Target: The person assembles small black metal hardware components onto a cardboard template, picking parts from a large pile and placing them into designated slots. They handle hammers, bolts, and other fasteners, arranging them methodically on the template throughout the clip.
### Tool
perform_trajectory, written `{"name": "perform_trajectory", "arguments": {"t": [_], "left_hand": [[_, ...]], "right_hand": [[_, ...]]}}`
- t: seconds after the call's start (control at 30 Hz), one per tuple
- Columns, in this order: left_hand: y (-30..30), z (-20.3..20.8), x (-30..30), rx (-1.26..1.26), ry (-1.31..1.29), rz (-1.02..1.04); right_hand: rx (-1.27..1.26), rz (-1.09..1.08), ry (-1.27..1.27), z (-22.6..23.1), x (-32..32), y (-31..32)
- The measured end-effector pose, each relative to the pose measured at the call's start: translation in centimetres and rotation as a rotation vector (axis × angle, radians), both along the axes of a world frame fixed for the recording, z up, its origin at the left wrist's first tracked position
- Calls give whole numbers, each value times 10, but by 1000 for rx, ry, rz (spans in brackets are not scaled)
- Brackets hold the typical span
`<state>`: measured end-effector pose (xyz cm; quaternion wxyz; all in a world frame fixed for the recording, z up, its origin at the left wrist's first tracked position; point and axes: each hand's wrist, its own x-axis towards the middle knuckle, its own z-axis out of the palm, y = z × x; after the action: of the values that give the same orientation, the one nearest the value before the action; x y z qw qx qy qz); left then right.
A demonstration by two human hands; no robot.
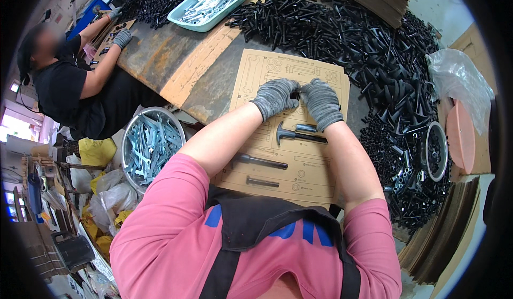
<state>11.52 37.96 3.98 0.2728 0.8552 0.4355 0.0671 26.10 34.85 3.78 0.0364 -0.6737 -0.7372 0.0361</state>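
Grey knit gloves cover both of my hands, which meet over a brown cardboard sheet printed with hardware outlines. My left hand has its fingers curled inward, close to the fingertips of my right hand. Small dark bits show at the fingers, but what they hold is too hidden to name. Just below my right hand lie a silver tube and a black T-handled bolt with a curved crosspiece. Lower on the sheet rest a long black bolt and a shorter one.
Heaps of black bolts and black curved handles border the sheet. A pale green tray holds silver tubes. Wrenches fill a metal bowl at left. Another metal bowl stands right. A gloved person works across the left side.
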Motion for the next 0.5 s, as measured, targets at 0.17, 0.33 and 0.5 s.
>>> {"name": "perform_trajectory", "arguments": {"t": [0.17,0.33,0.5], "left_hand": [[-2,3,2,-4,10,-14],[1,5,4,-19,22,-38],[3,7,5,-25,100,-31]], "right_hand": [[284,21,323,3,41,-25],[329,-48,459,-8,95,-88],[370,-100,467,-16,134,-153]]}}
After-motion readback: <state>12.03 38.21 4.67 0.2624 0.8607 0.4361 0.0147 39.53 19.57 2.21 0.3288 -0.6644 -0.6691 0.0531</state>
